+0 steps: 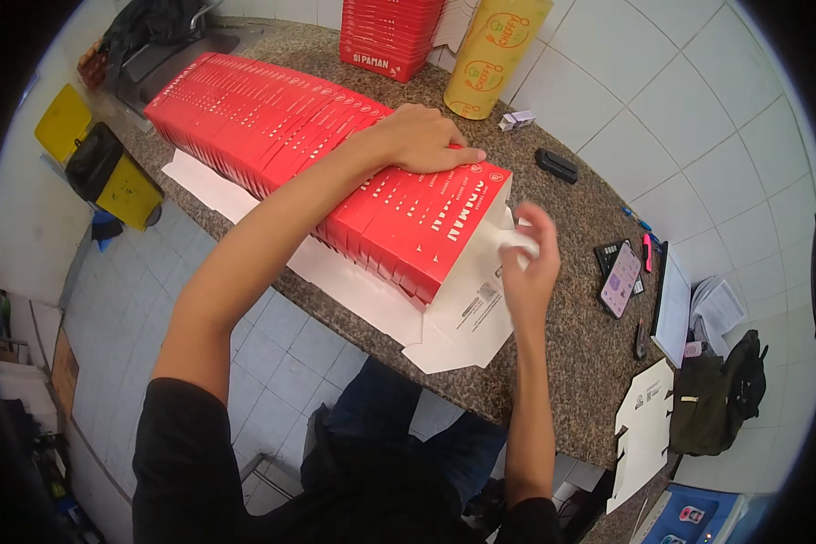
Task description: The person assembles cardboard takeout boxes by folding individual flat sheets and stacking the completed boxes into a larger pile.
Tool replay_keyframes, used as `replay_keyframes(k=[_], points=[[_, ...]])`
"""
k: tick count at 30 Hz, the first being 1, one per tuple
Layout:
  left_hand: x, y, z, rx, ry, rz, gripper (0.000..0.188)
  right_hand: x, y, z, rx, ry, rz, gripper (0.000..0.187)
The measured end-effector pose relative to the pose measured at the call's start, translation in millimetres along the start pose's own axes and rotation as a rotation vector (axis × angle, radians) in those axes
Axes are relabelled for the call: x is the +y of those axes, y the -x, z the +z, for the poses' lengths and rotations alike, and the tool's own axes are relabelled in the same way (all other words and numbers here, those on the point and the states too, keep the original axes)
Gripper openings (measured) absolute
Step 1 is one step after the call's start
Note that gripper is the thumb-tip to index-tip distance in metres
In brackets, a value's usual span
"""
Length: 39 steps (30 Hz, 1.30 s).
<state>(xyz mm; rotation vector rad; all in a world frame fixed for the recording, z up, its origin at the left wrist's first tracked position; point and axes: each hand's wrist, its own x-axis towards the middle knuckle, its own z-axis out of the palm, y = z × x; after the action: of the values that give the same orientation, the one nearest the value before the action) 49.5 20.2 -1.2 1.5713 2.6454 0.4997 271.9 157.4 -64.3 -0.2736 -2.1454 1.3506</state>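
Observation:
A long row of red printed cardboard food boxes [317, 150], pressed closely together, lies across the counter. My left hand [417, 138] grips it near the right end, thumb along the top and fingers bent over the far edge. Flat white cardboard [467, 322] spreads out under and beside that end, with dark print on it. Over its right part is my right hand [530, 263], thumb and fingers curled toward each other and smeared by motion. Something whitish shows between them; whether they pinch the cardboard is unclear.
More red boxes [385, 41] stand nested at the back beside a yellow printed roll [494, 59]. A phone [619, 281], a pink marker [646, 252] and a black case [556, 166] lie right. Beyond are a white cardboard blank [642, 426] and a dark bag [716, 399].

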Motion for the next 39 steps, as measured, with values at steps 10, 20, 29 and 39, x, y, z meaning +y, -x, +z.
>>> replay_keyframes(k=[10, 20, 29, 39], points=[[10, -3, 2, 0.009, -0.052, 0.021, 0.063, 65, -47, 1, -0.184, 0.080, 0.013, 0.012], [9, -6, 1, 0.016, -0.039, 0.035, 0.064, 49, -83, 44, 0.115, -0.789, 0.337, 0.082], [1, 2, 5, 0.027, -0.032, 0.004, 0.059, 49, -45, 70, 0.299, -0.369, 0.245, 0.068], [12, -8, 8, 0.073, 0.018, 0.016, 0.061, -8, 39, 76, 0.190, -0.652, 0.444, 0.070]])
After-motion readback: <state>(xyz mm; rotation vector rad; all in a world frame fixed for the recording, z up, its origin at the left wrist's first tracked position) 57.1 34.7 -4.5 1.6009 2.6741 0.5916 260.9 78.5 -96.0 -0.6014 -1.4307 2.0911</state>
